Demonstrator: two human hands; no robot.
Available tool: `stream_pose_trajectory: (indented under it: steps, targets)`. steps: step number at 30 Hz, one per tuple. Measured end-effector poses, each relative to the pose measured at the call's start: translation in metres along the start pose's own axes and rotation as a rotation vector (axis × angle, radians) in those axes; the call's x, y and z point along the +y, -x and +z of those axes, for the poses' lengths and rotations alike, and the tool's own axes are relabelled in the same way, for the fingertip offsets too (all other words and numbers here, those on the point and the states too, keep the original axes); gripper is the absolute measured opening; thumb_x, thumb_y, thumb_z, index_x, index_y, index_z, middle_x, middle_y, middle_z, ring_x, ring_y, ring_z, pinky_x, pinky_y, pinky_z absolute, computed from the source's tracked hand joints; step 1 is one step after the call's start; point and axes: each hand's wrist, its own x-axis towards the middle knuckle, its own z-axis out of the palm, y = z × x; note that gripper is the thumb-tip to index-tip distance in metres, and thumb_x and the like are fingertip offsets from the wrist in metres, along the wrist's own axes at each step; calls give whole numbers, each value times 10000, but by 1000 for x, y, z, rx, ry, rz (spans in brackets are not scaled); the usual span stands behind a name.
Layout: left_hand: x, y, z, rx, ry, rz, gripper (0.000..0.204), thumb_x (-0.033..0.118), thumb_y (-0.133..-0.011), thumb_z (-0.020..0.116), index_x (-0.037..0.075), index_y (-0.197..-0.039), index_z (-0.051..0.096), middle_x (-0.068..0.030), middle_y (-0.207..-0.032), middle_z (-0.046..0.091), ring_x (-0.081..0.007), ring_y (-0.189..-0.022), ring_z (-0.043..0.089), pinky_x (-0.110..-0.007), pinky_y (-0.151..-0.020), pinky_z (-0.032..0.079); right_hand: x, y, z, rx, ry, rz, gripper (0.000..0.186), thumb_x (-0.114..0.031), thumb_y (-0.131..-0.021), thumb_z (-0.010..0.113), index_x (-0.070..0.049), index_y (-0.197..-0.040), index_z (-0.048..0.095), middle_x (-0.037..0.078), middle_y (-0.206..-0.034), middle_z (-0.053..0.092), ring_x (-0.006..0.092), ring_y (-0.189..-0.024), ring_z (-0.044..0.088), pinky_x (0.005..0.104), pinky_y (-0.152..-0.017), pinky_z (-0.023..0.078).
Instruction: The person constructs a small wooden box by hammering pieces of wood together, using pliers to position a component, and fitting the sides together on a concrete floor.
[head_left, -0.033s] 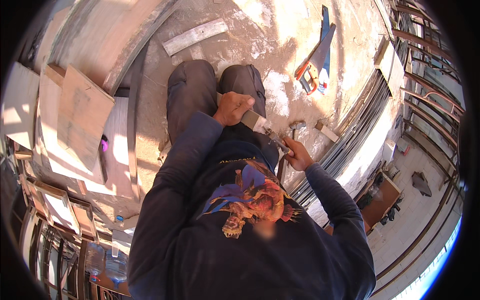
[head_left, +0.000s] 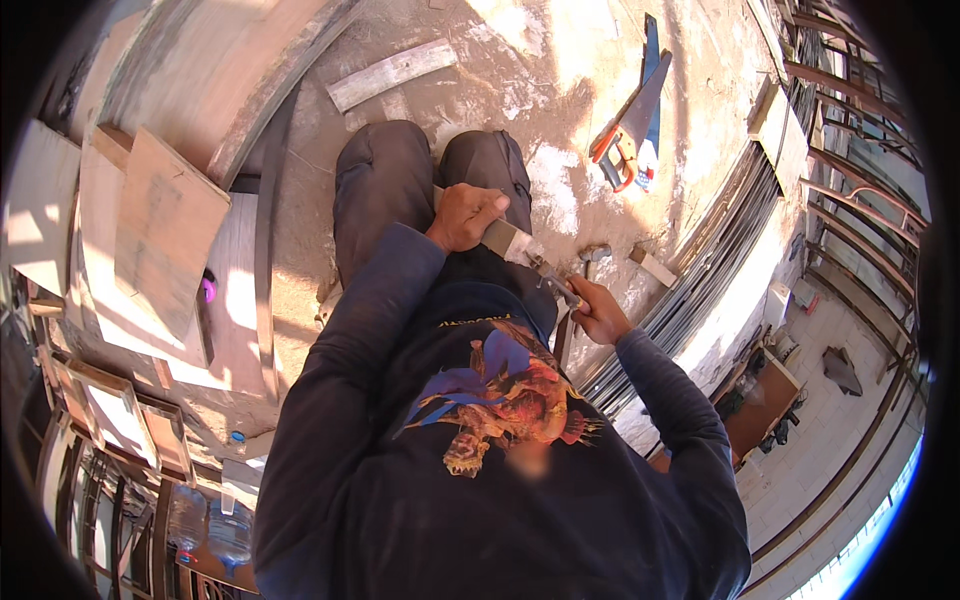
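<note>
A length of wood (head_left: 507,240) lies across my lap, its cut end pointing right. My left hand (head_left: 466,217) is closed around it from above, near my knees. My right hand (head_left: 600,312) grips a slim metal hand tool (head_left: 556,281) that looks like pliers, though its kind is hard to make out. The tool's tip meets or nearly meets the wood's end. Just beyond my right hand, what looks like a hammer (head_left: 594,252) shows its head above the floor. Both hands' fingertips are partly hidden.
Two handsaws (head_left: 632,125) overlap on the floor ahead, right. A flat board (head_left: 392,75) lies beyond my knees, and a small wood block (head_left: 653,266) to the right. Long metal rods (head_left: 700,270) run along the right side. Plywood sheets (head_left: 165,235) lean at left, near large water bottles (head_left: 230,535).
</note>
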Motion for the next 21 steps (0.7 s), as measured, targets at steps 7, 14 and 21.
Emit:
stream_pose_trajectory:
  steps: [7, 14, 21]
  targets:
    - [4, 3, -1, 106, -14, 10, 446, 370, -972, 458, 70, -666, 586, -167, -615, 571, -373, -609, 584, -444, -567, 432, -90, -9, -103, -413, 209, 336, 316, -79, -788, 631, 10, -1087, 579, 234, -871, 636, 444, -913, 617, 477, -753, 471]
    - [11, 4, -4, 154, -152, 12, 468, 407, -961, 459, 73, -656, 578, -190, -624, 559, -401, -633, 574, -496, -597, 409, -89, -20, -117, -463, 430, 279, 154, -115, -767, 595, -5, -874, 604, 228, -787, 631, 435, -811, 617, 496, -711, 464]
    - [8, 0, -11, 226, -73, -86, 515, 443, -975, 439, 48, -685, 597, -203, -645, 566, -405, -653, 571, -467, -617, 418, -31, -11, -50, -53, 271, -25, 90, 5, -757, 487, -31, -840, 495, 172, -655, 527, 408, -607, 549, 438, -569, 428]
